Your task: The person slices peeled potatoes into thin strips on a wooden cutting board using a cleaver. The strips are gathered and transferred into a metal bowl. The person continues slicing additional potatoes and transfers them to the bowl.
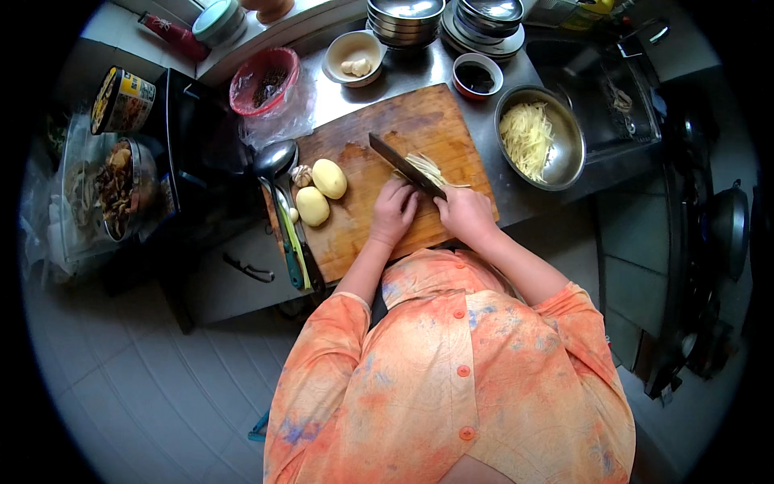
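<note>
My right hand (468,213) grips the handle of a kitchen cleaver (400,160), its blade slanting up and left over a wooden cutting board (363,242). Close against the blade's left side, my left hand (393,209) rests on the board with bent fingers; whatever lies under its fingertips is hidden. Thin pale potato strips (426,164) lie along the blade's right side. Two whole peeled potatoes (329,179) sit left of my hands, with a garlic bulb (301,175) beside them. More potato shreds (525,139) fill part of a steel bowl (571,151) to the right.
Ladles (275,158) and green stalks (292,242) lie along the board's left edge. Behind it stand a red plastic bowl (242,100), a cream bowl (334,68), stacked metal bowls (404,27) and a small bowl of dark contents (476,77). A sink (595,91) is at right.
</note>
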Motion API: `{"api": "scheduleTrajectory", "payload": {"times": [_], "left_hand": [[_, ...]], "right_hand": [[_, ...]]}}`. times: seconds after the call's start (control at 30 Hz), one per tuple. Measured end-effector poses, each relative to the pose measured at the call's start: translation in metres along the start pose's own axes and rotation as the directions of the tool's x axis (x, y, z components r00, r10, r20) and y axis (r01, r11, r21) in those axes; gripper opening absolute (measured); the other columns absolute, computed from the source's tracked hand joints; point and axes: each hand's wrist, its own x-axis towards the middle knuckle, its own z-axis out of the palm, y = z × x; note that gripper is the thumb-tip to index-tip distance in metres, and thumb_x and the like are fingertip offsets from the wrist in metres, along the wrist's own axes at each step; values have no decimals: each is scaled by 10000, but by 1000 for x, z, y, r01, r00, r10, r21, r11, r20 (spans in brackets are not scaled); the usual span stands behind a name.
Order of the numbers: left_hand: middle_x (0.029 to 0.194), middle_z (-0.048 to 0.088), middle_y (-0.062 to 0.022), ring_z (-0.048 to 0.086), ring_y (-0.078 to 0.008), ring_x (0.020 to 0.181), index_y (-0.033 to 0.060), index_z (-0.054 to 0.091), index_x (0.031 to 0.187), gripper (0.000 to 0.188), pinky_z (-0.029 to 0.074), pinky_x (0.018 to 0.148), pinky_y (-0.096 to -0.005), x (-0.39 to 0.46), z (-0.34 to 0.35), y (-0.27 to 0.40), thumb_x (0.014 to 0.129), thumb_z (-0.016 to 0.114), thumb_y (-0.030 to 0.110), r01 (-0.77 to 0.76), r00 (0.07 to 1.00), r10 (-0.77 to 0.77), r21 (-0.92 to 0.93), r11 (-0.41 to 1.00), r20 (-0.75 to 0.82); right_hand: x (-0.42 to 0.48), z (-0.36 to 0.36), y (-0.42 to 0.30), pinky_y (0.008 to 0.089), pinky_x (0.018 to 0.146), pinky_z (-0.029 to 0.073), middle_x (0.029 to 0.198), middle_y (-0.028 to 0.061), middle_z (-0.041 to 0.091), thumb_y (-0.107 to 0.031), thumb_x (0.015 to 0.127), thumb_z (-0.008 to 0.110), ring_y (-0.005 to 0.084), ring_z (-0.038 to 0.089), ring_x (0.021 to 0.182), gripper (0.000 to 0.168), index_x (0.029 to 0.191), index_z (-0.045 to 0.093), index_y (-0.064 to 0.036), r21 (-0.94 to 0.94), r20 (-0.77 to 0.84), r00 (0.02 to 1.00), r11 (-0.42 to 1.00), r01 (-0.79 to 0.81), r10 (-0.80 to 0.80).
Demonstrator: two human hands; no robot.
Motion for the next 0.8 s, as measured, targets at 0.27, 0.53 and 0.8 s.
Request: {"api": "scheduleTrajectory", "payload": {"times": [0.27,0.53,0.8], "left_hand": [[1018,667,-153,646,-294,954,12,676,956,136,531,838,-355,2,-16,0,824,686,43,136,989,-144,-165,977,-37],[1123,620,-133,585,-318,1070,35,647,1040,251,522,861,-416,0,-26,16,809,696,119,-4,976,-43,215,977,214],[1131,610,-154,582,-354,1053,54,664,1051,253,511,868,-440,0,-22,17,801,690,82,117,961,-160,194,974,224]], "right_hand": [[-6,-1,2,497,702,521,795,184,683,-246,889,601,380,669,759,200,914,665,-59,41,-30,995,995,-90,91],[-19,3,4,481,690,520,812,182,688,-216,885,615,377,668,759,215,1032,692,-78,64,-76,997,997,37,-32],[-42,-17,8,462,673,524,812,168,694,-127,847,598,339,680,749,181,997,684,-71,-3,-25,996,996,91,-91]]}}
